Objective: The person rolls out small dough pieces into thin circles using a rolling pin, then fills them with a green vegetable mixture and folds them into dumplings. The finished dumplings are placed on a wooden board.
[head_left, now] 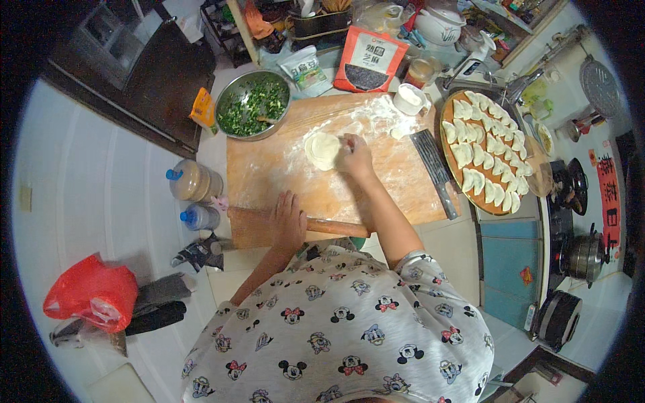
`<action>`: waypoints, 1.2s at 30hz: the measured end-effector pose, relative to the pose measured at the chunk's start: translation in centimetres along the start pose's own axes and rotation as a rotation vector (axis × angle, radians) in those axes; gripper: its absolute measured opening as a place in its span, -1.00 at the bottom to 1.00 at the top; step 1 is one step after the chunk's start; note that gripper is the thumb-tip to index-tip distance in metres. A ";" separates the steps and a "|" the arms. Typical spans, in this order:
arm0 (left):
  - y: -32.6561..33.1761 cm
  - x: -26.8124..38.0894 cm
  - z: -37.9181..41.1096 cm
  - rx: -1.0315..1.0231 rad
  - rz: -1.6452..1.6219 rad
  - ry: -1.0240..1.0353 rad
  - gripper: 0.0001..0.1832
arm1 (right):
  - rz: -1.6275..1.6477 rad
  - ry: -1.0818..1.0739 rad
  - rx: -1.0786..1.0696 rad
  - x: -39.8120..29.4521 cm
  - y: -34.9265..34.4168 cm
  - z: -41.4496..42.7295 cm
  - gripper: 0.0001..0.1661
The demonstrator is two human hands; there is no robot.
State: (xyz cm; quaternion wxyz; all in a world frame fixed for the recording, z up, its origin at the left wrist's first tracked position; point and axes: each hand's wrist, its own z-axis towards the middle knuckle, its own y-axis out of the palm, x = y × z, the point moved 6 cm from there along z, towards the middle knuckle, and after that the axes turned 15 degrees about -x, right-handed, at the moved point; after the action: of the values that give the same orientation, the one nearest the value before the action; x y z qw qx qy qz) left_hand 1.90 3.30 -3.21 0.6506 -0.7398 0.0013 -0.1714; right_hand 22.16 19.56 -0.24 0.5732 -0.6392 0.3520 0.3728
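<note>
Round flat dough wrappers (322, 151) lie overlapping on a floured wooden board (262, 176). My right hand (357, 157) is at their right edge, its fingers bent; whether it grips one cannot be told. Flat on a wooden rolling pin (335, 226) near the board's front edge rests my left hand (289, 216), fingers extended. A steel bowl (221, 121) of chopped green filling (252, 108) stands at the board's back left corner. At the right, a round tray (456, 166) bears several rows of folded dumplings (496, 146). A small dough piece (398, 133) lies near the flour.
A cleaver (433, 166) lies at the board's right side. A cup of flour (409, 99) stands at the back right. Behind the board are a red and white bag (370, 60), a smaller pouch (305, 70) and a jar (421, 73). Large plastic bottles (196, 181) stand left.
</note>
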 end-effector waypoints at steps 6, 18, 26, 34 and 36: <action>-1.0 0.9 0.5 -0.008 -0.008 0.003 -0.46 | -0.627 0.005 0.253 7.4 -7.3 3.4 -0.49; -0.2 0.4 -0.1 -0.066 0.028 -0.018 -0.46 | -0.401 -0.293 -0.127 3.0 -1.7 -8.8 -0.50; -0.9 -0.4 1.2 -0.156 0.097 0.007 -0.45 | 0.007 -0.208 -0.517 0.1 2.8 -11.4 -0.64; -0.9 -0.4 4.8 -0.059 0.200 0.012 -0.44 | -0.124 -0.111 -0.548 -0.4 2.8 -8.8 -0.82; -1.1 -0.6 6.7 -0.011 0.243 0.014 -0.45 | -0.148 -0.093 -0.566 0.2 3.9 -8.4 -0.84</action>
State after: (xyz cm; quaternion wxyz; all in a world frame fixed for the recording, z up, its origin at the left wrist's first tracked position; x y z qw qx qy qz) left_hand 2.80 10.08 -2.92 0.6625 -0.7365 0.0964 -0.0966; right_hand 19.47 10.82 -1.73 0.4134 -0.7798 0.1599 0.4421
